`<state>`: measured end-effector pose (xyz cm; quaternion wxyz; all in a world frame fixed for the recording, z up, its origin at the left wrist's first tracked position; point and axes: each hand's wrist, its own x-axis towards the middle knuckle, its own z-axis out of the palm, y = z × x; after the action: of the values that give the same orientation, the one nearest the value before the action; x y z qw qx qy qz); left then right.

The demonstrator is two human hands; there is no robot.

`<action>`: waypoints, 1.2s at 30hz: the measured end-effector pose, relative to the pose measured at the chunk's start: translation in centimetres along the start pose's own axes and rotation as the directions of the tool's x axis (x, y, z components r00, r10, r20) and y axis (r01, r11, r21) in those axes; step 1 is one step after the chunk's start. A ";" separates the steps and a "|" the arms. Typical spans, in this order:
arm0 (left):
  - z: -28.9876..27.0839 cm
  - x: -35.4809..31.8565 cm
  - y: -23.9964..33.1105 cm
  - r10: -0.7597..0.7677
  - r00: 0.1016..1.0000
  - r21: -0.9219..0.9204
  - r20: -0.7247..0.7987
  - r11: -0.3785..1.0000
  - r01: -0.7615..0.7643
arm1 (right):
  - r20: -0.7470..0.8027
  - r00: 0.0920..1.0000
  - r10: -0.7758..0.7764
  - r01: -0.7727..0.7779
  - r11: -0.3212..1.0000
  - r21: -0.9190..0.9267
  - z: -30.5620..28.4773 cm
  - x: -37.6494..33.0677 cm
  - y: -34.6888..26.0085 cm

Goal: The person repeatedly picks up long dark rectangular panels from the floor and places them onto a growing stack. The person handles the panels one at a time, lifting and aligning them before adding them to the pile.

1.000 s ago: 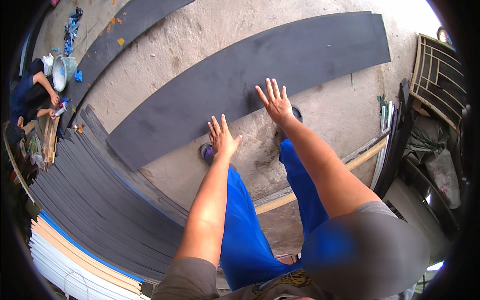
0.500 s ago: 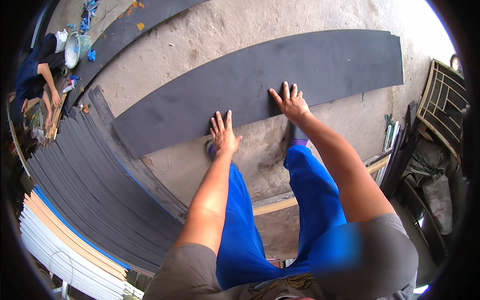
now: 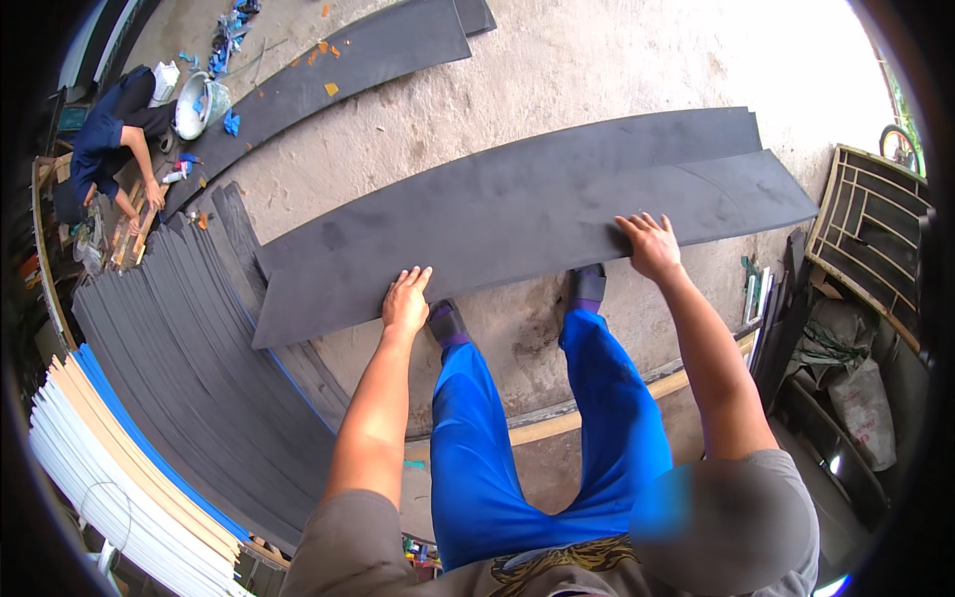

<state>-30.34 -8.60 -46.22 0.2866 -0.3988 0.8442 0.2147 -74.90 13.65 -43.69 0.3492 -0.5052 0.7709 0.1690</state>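
Observation:
A long dark grey sheet (image 3: 477, 229) lies slantwise over a second dark grey sheet (image 3: 477, 169), whose far edge shows beyond it. My left hand (image 3: 406, 300) holds the near edge of the upper sheet left of the middle, fingers on top. Farther right, my right hand (image 3: 652, 246) grips the same edge with bent fingers; what lies under each hand is hidden. The sheet's left end reaches over the stacked boards, and its right end sticks out past the lower sheet. My feet stand just behind the near edge.
At left stands a large stack of dark grey boards (image 3: 199, 348), with white strips (image 3: 119, 478) beside it. A co-worker (image 3: 104, 139) crouches at the far left near a bucket (image 3: 199, 106). Another dark strip (image 3: 398, 45) lies beyond. At right, a framed grid panel (image 3: 870, 244) leans near sacks (image 3: 863, 408).
The upper sheet has come apart from the lower one, shifting toward me and turning. My hands, earlier flat with spread fingers, are farther apart and now at its near edge. The view has shifted.

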 end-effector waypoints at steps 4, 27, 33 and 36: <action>-0.5 -0.6 1.3 -0.013 0.998 -0.060 0.068 0.998 0.017 | 0.043 0.998 0.041 -0.044 0.997 0.064 2.6 -0.9 3.9; -21.4 -45.4 5.0 -0.369 0.832 -0.417 -0.413 0.889 0.187 | -0.350 0.833 -0.428 0.450 0.893 -0.022 -27.3 -27.8 -9.2; -19.9 -59.6 0.5 -0.498 0.725 -0.515 -0.475 0.826 0.230 | -0.438 0.613 -0.657 0.645 0.737 -0.203 -30.3 -30.9 -18.3; -18.7 -67.2 -2.5 -0.533 0.628 -0.538 -0.567 0.817 0.209 | -0.544 0.560 -0.625 0.660 0.733 -0.163 -32.9 -31.2 -22.9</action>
<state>0.61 15.86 11.43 -0.1067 -0.6706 0.7164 0.1601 -58.76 4.14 3.57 0.1566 -0.7662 0.6049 -0.1502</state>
